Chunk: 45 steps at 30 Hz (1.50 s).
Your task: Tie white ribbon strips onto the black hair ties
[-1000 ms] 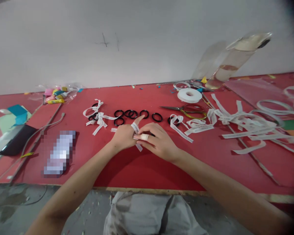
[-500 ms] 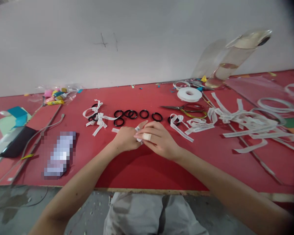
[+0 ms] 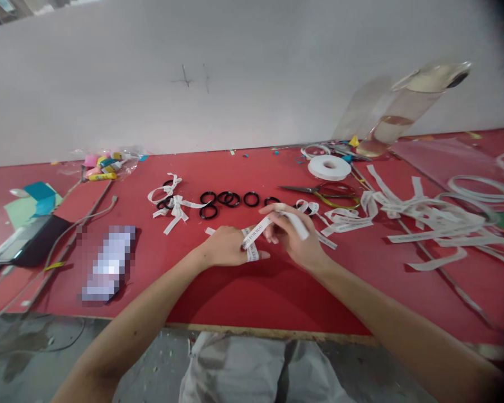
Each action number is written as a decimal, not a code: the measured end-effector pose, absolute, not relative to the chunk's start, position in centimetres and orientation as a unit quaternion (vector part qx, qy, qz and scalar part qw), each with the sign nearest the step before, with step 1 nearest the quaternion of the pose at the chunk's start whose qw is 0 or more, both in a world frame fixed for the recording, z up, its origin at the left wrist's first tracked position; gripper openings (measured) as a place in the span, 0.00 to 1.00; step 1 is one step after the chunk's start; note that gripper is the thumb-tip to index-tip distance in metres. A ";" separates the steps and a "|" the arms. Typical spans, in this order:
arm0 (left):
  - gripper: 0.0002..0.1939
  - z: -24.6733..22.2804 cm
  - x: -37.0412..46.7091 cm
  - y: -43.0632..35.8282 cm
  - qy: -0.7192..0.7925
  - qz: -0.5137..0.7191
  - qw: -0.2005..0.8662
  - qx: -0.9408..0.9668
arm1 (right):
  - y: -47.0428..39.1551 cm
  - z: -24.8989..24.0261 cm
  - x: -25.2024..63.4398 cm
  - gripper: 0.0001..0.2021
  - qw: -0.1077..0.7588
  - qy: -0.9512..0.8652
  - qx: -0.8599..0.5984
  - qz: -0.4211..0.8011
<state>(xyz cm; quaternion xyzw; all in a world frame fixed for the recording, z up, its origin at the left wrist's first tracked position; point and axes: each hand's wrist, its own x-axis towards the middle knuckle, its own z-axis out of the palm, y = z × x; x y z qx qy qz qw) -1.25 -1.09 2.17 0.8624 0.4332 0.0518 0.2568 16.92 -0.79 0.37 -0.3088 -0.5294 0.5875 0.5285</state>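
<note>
A white printed ribbon (image 3: 258, 232) is looped around the fingers of my left hand (image 3: 227, 246), which is closed on it. From there the ribbon runs up to my right hand (image 3: 296, 238), pinched between its fingers, and its free end hangs over the back of that hand. Just beyond my hands lie several black rings (image 3: 251, 199) in a loose row on the red table. To their left are black rings tied with white ribbon bows (image 3: 177, 207). Another ribbon piece (image 3: 308, 207) lies behind my right hand.
Scissors (image 3: 319, 192) with yellow-green handles and a white ribbon spool (image 3: 329, 167) lie beyond my right hand. Loose cut ribbons (image 3: 420, 215) are heaped at right, a tilted clear bottle (image 3: 397, 120) behind. At left are a blurred-out phone (image 3: 111, 263), a cable and a dark case (image 3: 42, 238).
My right hand has moved away from the left, drawing the ribbon out between them. The ribbon around my left fingers shows more now. The view has shifted slightly.
</note>
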 end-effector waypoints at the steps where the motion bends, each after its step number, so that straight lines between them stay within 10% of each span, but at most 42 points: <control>1: 0.26 2.3 -1.3 -1.2 0.429 0.066 0.312 0.845 | -0.6 0.5 17.1 0.07 0.536 -0.502 -0.286 0.615; 12: 0.37 1.6 -0.7 -2.4 0.113 0.120 0.815 0.556 | 1.2 0.2 17.9 0.16 0.521 -0.507 -0.342 0.595; 22: 0.42 0.9 0.3 -2.6 0.151 0.112 0.845 0.501 | 3.5 -0.6 20.8 0.11 0.231 -0.847 -0.406 0.252; 45: 0.46 0.6 0.4 -2.3 0.132 0.136 0.864 0.466 | 3.4 0.3 20.8 0.10 0.299 -0.791 -0.429 0.318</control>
